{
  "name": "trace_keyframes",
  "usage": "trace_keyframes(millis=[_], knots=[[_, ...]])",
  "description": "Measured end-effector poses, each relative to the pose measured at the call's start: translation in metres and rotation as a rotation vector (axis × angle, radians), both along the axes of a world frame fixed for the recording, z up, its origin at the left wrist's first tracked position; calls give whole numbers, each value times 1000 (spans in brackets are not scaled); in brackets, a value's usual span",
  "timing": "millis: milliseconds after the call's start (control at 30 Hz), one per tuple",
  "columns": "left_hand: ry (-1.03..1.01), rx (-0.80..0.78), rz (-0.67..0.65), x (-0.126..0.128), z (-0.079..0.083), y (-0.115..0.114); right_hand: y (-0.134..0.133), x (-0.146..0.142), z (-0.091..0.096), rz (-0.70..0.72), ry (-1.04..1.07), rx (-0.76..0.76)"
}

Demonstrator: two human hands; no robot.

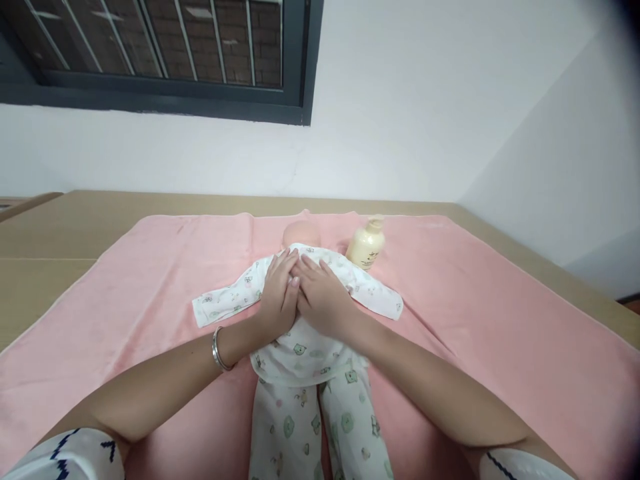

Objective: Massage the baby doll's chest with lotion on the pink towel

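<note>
A baby doll [301, 233] lies stretched out, its smooth head at the far end. It wears a white long-sleeved top [307, 357] and white trousers [287, 427], both with small green prints. My left hand [279, 293], below a silver bangle [217, 348], rests flat on the chest area of the top with its fingers stretched out. Beside it, touching near the middle, my right hand [324, 297] lies flat on the same cloth. Nothing is gripped in either hand. The cloth under both palms is hidden.
A pale yellow pump bottle [366, 244] stands or leans right of the doll's head. Under everything spreads a pink blanket [165, 280] on a tan surface [45, 280]. Behind rise a white wall [390, 133] and a dark-framed barred window [295, 100].
</note>
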State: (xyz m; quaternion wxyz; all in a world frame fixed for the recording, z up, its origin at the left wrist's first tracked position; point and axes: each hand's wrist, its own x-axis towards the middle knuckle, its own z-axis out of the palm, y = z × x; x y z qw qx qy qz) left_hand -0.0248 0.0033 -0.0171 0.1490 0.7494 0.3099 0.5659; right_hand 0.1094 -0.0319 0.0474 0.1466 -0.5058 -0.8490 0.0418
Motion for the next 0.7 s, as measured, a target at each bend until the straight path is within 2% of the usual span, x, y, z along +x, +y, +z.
trace_keyframes(millis=[100, 233, 367, 533, 633, 700], knots=[[-9, -51, 8, 2, -2, 3, 21, 13, 5, -52, 162, -91], [17, -187, 43, 5, -2, 3, 35, 24, 4, -175, 343, -91], [46, -335, 91, 5, 0, 7, 36, 25, 0, -289, 205, -70], [198, -485, 188, 1, 10, 32, 15, 12, 1, -281, -44, -29], [321, -529, 223, -1, 17, 38, 12, 11, 2, -263, -64, -3], [374, -483, 237, 1, 18, 29, 22, 17, 3, -254, -12, -24]])
